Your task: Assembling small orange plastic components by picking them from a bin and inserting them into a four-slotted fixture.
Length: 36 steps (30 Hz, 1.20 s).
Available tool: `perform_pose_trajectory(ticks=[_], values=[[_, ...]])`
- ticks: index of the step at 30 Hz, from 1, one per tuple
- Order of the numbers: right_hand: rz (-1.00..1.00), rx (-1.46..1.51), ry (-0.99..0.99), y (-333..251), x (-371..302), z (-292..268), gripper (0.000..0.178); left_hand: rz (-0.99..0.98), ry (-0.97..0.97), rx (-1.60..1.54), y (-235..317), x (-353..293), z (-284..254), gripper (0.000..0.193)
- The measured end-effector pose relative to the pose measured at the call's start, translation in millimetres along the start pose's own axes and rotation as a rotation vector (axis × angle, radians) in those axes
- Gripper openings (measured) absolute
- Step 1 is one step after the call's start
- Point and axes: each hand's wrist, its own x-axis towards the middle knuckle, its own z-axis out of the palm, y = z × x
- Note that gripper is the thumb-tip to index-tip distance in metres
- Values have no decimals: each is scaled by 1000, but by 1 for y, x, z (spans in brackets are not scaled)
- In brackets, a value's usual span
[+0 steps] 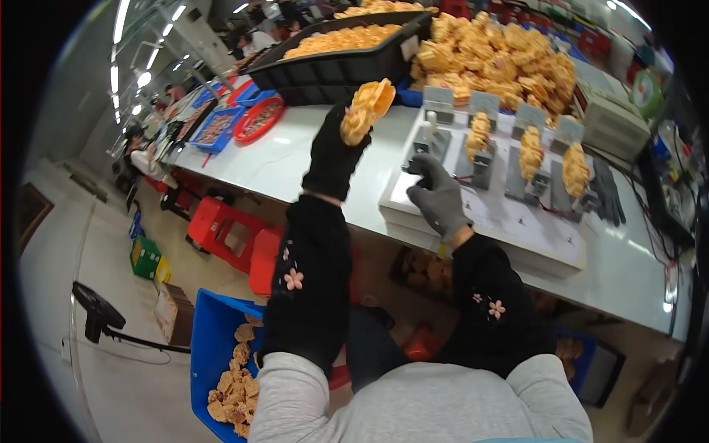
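My left hand [334,151], in a black glove, is closed around a yellow-orange moulded plastic piece [367,111] and holds it raised above the white table. My right hand [440,196], in a grey glove, has its thumb and fingers apart in a curve. It is at the front of the leftmost fixture [430,140], which has a pale upright post and no yellow piece on it. To its right, similar yellow pieces sit upright on the other fixtures: one piece [478,136], another piece [530,153] and a last piece [575,170].
A black crate [332,70] of yellow pieces and a large heap of them [495,59] stand behind the fixtures. A grey box-shaped device [614,122] and grey glove [608,193] are on the right. Red stools [221,229] and a blue bin [210,354] stand below the table.
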Motion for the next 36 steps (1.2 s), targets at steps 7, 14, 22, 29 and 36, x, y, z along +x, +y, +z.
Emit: perform_pose_trajectory(ticks=[7, 14, 22, 29, 36], values=[[65, -38, -12, -1, 1, 0, 45, 143, -111, 187, -15, 68, 95, 32], [146, -89, -29, -10, -1, -4, 47, 394, -402, 332, -35, 49, 101, 36], [27, -80, 29, 1, 0, 5, 49, -365, -92, -413, -27, 32, 65, 43], [15, -314, 4, -2, -8, 0, 28, -580, 305, -591, -26, -37, 28, 42], [-115, -322, -93, -6, -12, 5, 16, -551, 45, -783, -44, -73, 34, 55]])
